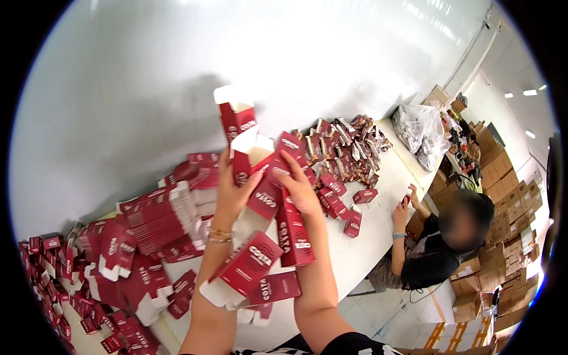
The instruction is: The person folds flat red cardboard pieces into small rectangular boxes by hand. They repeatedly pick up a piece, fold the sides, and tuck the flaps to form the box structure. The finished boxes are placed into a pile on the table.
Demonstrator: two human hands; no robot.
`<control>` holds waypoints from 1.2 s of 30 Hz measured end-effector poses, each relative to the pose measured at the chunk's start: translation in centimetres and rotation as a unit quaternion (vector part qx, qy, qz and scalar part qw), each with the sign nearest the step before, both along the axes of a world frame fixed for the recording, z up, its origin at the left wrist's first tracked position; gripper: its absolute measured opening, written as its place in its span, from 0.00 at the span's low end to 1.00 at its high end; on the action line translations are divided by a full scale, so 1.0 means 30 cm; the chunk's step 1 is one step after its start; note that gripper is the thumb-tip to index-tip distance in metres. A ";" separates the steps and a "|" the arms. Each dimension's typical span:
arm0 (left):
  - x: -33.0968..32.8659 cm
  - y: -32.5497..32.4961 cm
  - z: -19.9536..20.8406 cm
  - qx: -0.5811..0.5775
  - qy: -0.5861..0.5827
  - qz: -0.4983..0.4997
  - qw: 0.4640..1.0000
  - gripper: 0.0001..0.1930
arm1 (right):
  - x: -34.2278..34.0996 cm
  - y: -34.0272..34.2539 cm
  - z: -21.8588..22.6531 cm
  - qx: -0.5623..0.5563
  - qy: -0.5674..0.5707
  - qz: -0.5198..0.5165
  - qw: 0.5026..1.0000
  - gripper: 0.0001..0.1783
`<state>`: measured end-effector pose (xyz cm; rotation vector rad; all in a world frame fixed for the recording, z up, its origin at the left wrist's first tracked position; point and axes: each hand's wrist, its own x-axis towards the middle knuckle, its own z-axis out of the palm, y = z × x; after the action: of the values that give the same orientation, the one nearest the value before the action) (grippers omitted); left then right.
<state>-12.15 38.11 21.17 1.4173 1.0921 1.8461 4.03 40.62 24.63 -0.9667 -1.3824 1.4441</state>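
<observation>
My left hand (229,192) is closed round a red carton (241,168) standing upright, its white-lined top flaps spread. Just behind that carton rises a second red carton (236,121), its top also unfolded. My right hand (302,192) has its fingers bent over a red carton (267,198) beside the left hand's one; part of it is hidden by the fingers. Below the right palm, a long closed red box (291,231) leans along the forearm. Between my forearms lies another red carton (251,263), with white flaps showing at its lower end.
Flattened red cartons (157,219) are stacked at left, with a heap of small red boxes (53,284) beyond. Wrapped sachets (343,148) cover the table (378,219) at far right, near a clear plastic bag (420,133). A co-worker (438,248) sits at right, holding a small red item.
</observation>
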 end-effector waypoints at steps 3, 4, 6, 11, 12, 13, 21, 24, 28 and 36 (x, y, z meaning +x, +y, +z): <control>0.307 0.256 -0.058 -0.019 -0.076 -0.081 0.994 0.29 | 0.293 0.282 -0.085 0.119 -0.091 -0.075 0.986 0.31; 0.343 0.329 -0.093 -0.014 -0.005 -0.057 0.998 0.33 | 0.344 0.334 -0.068 0.091 -0.096 -0.090 0.987 0.30; 0.439 0.471 -0.201 -0.116 0.206 0.007 0.972 0.45 | 0.493 0.506 -0.134 0.104 -0.140 -0.146 0.974 0.27; 0.454 0.527 -0.267 -0.309 0.313 0.048 0.897 0.45 | 0.787 0.714 -0.352 0.165 -0.328 -0.151 0.918 0.22; 0.400 0.494 -0.278 -0.275 0.290 0.057 0.915 0.43 | 0.789 0.708 -0.352 0.118 -0.300 -0.117 0.939 0.22; 0.334 0.443 -0.288 -0.239 0.267 0.069 0.931 0.42 | 0.775 0.710 -0.366 0.100 -0.300 -0.097 0.944 0.20; -0.069 -0.555 -0.109 -0.146 0.234 0.227 0.934 0.29 | 0.388 0.446 -0.235 0.270 -0.228 -0.157 0.922 0.21; -0.328 -0.971 -0.154 -0.172 0.209 0.394 0.878 0.28 | -0.123 0.090 -0.099 0.234 -0.079 0.033 0.968 0.26; -0.663 -1.496 -0.295 -0.207 0.132 0.635 0.733 0.28 | -0.793 -0.499 -0.129 0.267 -0.078 0.341 0.898 0.37; -0.742 -2.024 -0.446 -0.567 0.214 0.475 0.639 0.54 | -1.872 -1.079 -0.399 0.627 -0.356 0.423 0.548 0.61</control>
<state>-34.40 -22.62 7.79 0.3994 2.9031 0.6917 -52.14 8.24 12.65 0.2860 -3.0408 0.0571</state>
